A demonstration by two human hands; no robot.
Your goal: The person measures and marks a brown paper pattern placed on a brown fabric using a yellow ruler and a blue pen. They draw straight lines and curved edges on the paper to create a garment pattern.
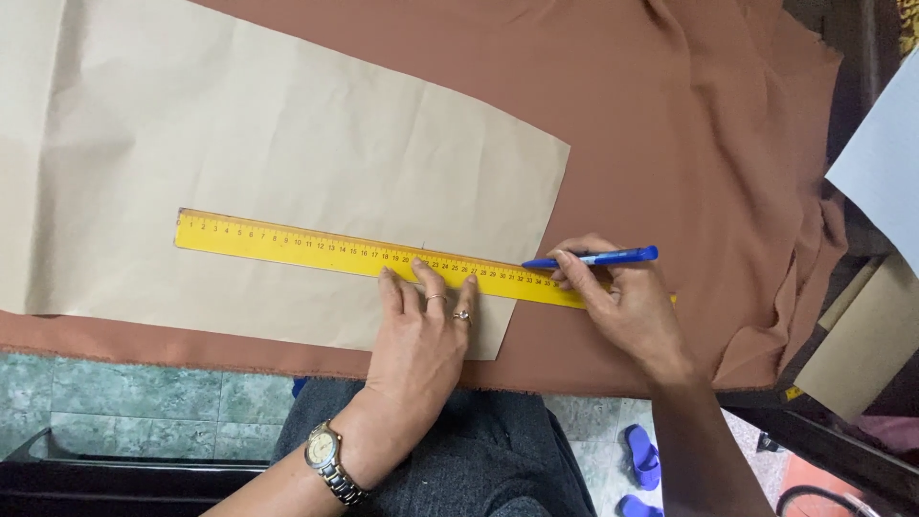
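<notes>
My left hand (421,330) lies flat, fingers spread and released, pressing the yellow ruler (316,251) onto the tan paper (239,144). To its right, my right hand (622,306) grasps a blue pen (598,257), tip touching the ruler's far edge near the paper's right edge. Paper and ruler rest on brown fabric (670,124) covering the bench.
</notes>
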